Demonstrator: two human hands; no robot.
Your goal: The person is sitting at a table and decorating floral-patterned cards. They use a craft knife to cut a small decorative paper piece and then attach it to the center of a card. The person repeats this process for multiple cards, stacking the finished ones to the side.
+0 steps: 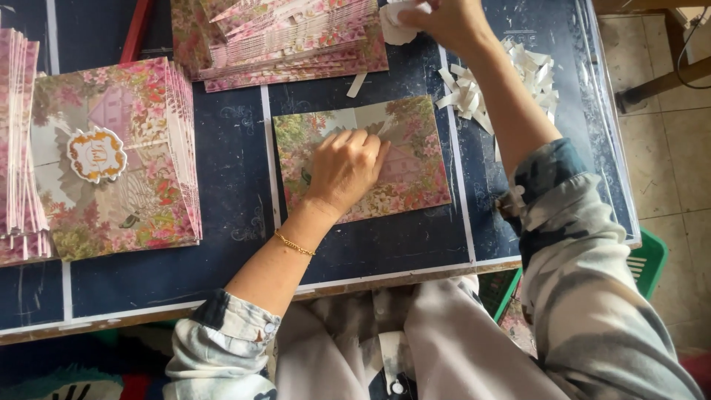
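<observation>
the left hand lies flat, fingers pressed together, on a floral card in the middle of a dark blue table with white lines and scratches. the right hand reaches to the far edge and pinches a piece of white paper. white paper strips lie in a heap just right of the card. on the left is a stack of finished cards with a gold and white sticker on top. a fanned pile of cards lies far behind. at the right, a pale tiled floor and a green basket show.
</observation>
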